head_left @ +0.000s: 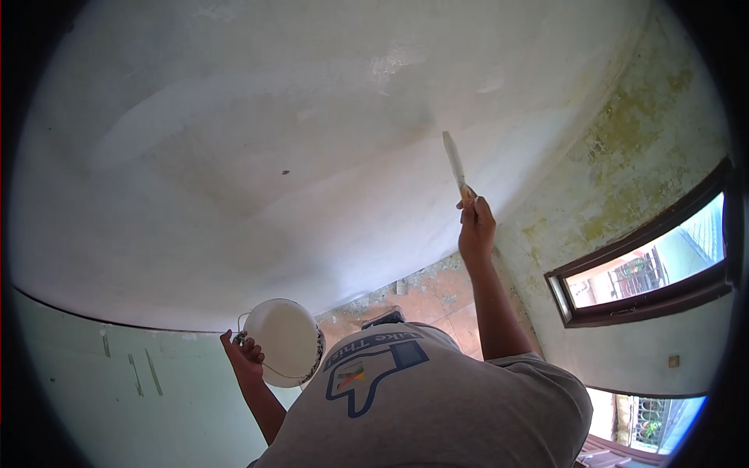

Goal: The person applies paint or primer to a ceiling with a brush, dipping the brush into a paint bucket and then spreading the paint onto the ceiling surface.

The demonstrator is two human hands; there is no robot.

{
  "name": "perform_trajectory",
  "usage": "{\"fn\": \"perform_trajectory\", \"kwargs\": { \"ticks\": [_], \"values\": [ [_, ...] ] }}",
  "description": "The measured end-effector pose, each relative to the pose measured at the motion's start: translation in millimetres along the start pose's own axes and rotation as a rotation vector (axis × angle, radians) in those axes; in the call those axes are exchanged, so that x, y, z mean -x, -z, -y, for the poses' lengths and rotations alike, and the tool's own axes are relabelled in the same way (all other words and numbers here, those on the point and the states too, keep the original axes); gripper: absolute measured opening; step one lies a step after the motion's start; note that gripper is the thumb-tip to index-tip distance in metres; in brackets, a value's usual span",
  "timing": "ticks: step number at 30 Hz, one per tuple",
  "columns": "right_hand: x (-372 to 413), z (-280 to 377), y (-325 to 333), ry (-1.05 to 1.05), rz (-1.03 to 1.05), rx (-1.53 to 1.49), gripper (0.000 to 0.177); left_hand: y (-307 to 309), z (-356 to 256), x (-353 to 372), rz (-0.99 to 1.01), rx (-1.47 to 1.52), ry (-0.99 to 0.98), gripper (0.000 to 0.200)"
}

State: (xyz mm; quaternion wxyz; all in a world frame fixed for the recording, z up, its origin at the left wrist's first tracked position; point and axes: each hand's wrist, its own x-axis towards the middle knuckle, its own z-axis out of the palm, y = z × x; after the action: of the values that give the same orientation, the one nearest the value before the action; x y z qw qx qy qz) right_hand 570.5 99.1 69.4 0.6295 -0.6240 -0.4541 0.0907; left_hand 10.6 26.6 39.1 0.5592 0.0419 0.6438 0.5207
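Observation:
My right hand (477, 226) is raised in front of the large pale surface, its fingers closed around the brownish handle of a putty knife (453, 158). The whitish blade points upward and shows nearly edge-on, overlapping the pale surface (312, 117) in this view. Lower left, my left hand (248, 357) grips a white bucket (282, 343) at its side. A thin wire handle loops by those fingers, and dark specks mark the bucket's right edge. My grey shirt (468, 405) with a blue thumb print fills the bottom middle.
Smooth, shiny patches (394, 66) and a small dark spot (285, 172) show on the pale surface. At right, a stained wall (624, 140) holds a dark-framed window (647, 273). Greenish wall (187, 390) with streaks lies lower left. A patchy pinkish area (437, 300) shows beyond my body.

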Motion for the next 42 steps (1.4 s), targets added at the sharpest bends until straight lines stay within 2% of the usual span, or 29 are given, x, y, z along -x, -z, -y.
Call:
{"fn": "perform_trajectory", "kwargs": {
  "ticks": [1,3,4,7,9,11,13,15,16,18,22,24,28,30,34,36,40,42],
  "values": [
    [7,9,-8,-0.014,0.033,0.028,0.017,1,2,0,-0.006,0.006,0.009,0.047],
    [20,29,-33,0.213,0.007,0.036,0.019,1,4,0,-0.035,0.026,0.009,0.047],
    [28,36,-47,0.229,0.049,0.009,0.019,1,2,-1,-0.045,0.039,0.003,0.047],
    [60,61,-88,0.199,0.153,-0.139,0.026,11,4,-8,0.028,0.109,0.028,0.037],
    [79,77,-114,0.075,0.363,-0.189,0.025,18,5,-11,0.087,0.137,0.010,0.034],
    [99,103,-156,0.178,0.394,-0.341,0.023,28,1,-15,0.087,0.187,0.002,0.033],
    [113,139,-182,-0.009,0.594,-0.543,0.024,35,3,-21,0.138,0.167,0.011,0.032],
    [124,171,-209,-0.066,0.698,-0.696,0.021,38,4,-23,0.154,0.192,-0.007,0.032],
    [127,190,-220,-0.056,0.708,-0.694,0.021,39,5,-22,0.154,0.205,-0.018,0.031],
    [127,228,-238,-0.020,0.790,-0.887,0.016,39,5,-20,0.144,0.237,-0.031,0.030],
    [96,277,-267,-0.018,0.953,-0.943,0.014,38,9,-15,0.163,0.263,-0.064,0.029],
    [82,301,-286,0.098,1.080,-0.992,0.017,40,10,-18,0.179,0.276,-0.047,0.028],
    [76,357,-314,0.139,1.104,-1.038,0.018,39,11,-20,0.200,0.290,-0.044,0.028],
    [85,375,-326,0.020,1.031,-1.063,0.020,40,10,-19,0.249,0.360,-0.015,0.029],
    [99,344,-329,-0.088,0.966,-1.036,0.020,35,14,-14,0.250,0.373,-0.022,0.031],
    [112,317,-319,-0.111,0.939,-0.907,0.020,34,14,-12,0.223,0.374,-0.019,0.031],
    [108,323,-298,-0.097,0.900,-0.975,0.020,30,11,-8,0.227,0.373,-0.014,0.031],
    [88,349,-306,0.106,0.878,-1.002,0.021,27,8,-2,0.198,0.351,-0.021,0.030]
  ]
}}
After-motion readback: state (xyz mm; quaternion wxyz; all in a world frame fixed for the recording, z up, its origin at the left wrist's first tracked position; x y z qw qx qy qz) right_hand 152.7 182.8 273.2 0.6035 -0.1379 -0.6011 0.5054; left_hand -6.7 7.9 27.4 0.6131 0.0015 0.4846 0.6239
